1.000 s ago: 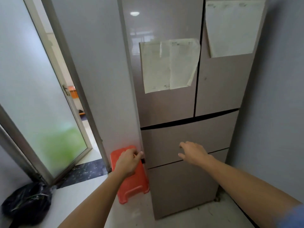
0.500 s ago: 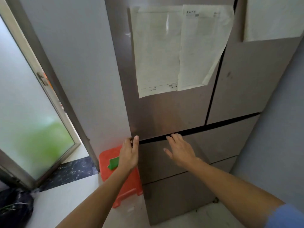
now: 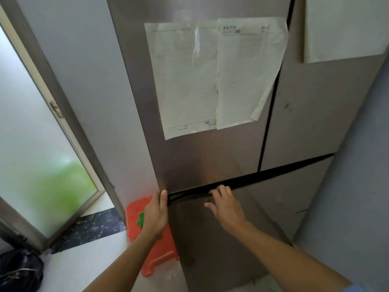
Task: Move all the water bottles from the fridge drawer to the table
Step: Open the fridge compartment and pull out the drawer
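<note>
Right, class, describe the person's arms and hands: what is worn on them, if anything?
Both forearms are bare. The left hand and right hand wear no gloves; no ring or watch shows. A blue sleeve edge shows high on the right arm; none is in view on the left.
</note>
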